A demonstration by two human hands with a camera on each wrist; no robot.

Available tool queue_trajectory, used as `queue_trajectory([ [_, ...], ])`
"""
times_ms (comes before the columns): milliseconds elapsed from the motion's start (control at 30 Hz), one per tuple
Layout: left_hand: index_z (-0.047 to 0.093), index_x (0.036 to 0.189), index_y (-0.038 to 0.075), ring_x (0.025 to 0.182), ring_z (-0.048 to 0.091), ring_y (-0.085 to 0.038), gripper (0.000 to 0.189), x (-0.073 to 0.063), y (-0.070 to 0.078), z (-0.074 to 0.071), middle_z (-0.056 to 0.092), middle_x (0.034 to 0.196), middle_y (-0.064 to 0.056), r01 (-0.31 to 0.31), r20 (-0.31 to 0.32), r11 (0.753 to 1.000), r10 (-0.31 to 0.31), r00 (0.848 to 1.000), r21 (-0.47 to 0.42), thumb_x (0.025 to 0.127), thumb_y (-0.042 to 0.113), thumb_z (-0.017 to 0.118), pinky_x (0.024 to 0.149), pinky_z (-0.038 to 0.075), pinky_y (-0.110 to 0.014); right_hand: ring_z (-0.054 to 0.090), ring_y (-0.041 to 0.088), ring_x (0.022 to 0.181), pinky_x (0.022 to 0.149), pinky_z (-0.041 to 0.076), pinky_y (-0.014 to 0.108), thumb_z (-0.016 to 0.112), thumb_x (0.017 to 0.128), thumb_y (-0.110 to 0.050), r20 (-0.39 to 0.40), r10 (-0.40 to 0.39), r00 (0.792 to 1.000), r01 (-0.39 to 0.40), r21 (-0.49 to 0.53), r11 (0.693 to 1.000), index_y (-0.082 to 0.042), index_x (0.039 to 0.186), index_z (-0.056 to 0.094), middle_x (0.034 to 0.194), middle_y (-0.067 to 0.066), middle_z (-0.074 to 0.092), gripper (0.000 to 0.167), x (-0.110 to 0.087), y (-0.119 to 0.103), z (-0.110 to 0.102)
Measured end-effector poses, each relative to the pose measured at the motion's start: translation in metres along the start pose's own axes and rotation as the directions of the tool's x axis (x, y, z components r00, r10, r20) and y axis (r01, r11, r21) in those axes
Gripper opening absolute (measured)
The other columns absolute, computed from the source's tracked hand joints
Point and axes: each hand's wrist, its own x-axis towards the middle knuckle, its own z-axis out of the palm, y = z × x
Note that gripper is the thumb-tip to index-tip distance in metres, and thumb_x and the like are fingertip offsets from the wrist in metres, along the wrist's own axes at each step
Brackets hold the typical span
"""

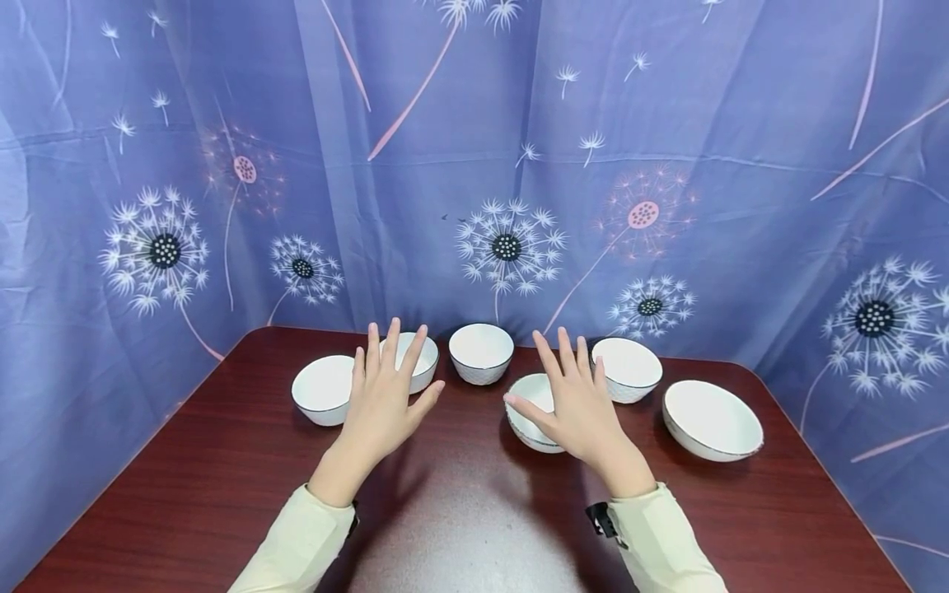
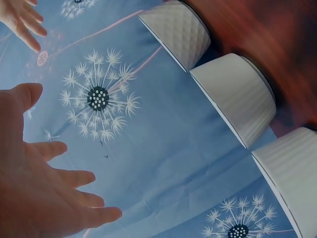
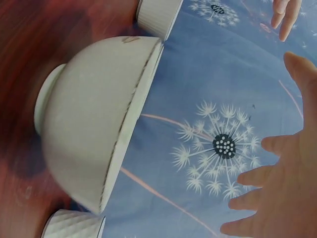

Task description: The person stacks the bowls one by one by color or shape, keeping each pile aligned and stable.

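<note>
Nearest are two pale sleeves (image 1: 296, 535), with a black strap (image 1: 603, 520) by the right cuff. The arms reach over a shiny red-brown desk (image 1: 474, 511), and dark shadows fall on it.

The left hand (image 1: 381, 408) has its fingers spread out wide and its thumb out to the side. Its grip is stretched out and has nothing in it. The right hand (image 1: 578, 408) looks much the same, fingers spread, and its grip has nothing in it too. The hands are well apart. In the wrist views, each hand is apart from the bowls there.

Six white bowls stand upright on the desk. The wide bowl (image 1: 712, 420) is at the right end. The brown-rim bowl (image 1: 535, 392) is just past the right hand, which hides some of it. The left bowl (image 1: 320, 389) is at the left end, partly behind the left hand.

A bit farther back, the bumpy bowl (image 1: 628, 364) is past the right hand's fingers. The half-hidden bowl (image 1: 427, 362) is behind the left hand's fingers. The middle bowl (image 1: 482, 354) is the farthest, between the two hands.

Behind the desk hangs a blue cloth (image 1: 415, 222) with fluffy white and pink flowers (image 1: 507, 247).
</note>
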Motion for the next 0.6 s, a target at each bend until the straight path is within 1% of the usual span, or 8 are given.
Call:
queue_trajectory([
  [133, 0.025, 0.154, 0.017, 0.145, -0.005, -0.039, 0.072, 0.001, -0.005, -0.004, 0.014, 0.158, -0.02, 0.009, -0.011, 1.0, -0.01, 1.0, -0.03, 0.095, 0.043, 0.057, 0.115, 0.006, -0.06, 0.003, 0.043, 0.144, 0.113, 0.005, 0.064, 0.053, 0.086, -0.067, -0.018, -0.021, 1.0, 0.022, 0.026, 0.999, -0.028, 0.156, 0.011, 0.159, 0.019, 0.01, 0.091, 0.007, -0.006, 0.001],
  [267, 0.026, 0.153, 0.013, 0.145, -0.003, -0.04, 0.072, 0.002, -0.011, -0.01, 0.015, 0.157, -0.021, 0.023, -0.03, 0.999, -0.024, 0.999, -0.047, 0.094, 0.04, 0.057, 0.115, 0.008, -0.059, 0.006, 0.041, 0.144, 0.115, 0.008, 0.06, 0.053, 0.088, -0.065, -0.033, -0.048, 0.998, 0.049, 0.051, 0.998, -0.028, 0.156, 0.011, 0.159, 0.017, 0.012, 0.088, 0.014, -0.012, 0.002],
  [367, 0.027, 0.153, 0.011, 0.145, 0.0, -0.04, 0.072, 0.004, -0.017, -0.015, 0.017, 0.157, -0.021, 0.033, -0.046, 0.998, -0.035, 0.998, -0.054, 0.094, 0.039, 0.058, 0.115, 0.01, -0.06, 0.008, 0.039, 0.145, 0.116, 0.009, 0.057, 0.053, 0.089, -0.062, -0.039, -0.06, 0.997, 0.063, 0.074, 0.995, -0.026, 0.156, 0.013, 0.159, 0.016, 0.013, 0.085, 0.019, -0.017, 0.003],
  [600, 0.028, 0.151, 0.009, 0.144, 0.005, -0.041, 0.072, 0.006, -0.032, -0.024, 0.022, 0.155, -0.023, 0.045, -0.103, 0.994, -0.055, 0.993, -0.1, 0.092, 0.036, 0.06, 0.111, 0.016, -0.065, 0.014, 0.037, 0.144, 0.117, 0.015, 0.053, 0.053, 0.093, -0.054, -0.055, -0.103, 0.993, 0.111, 0.155, 0.982, -0.017, 0.155, 0.02, 0.157, 0.017, 0.02, 0.079, 0.028, -0.028, 0.005],
])
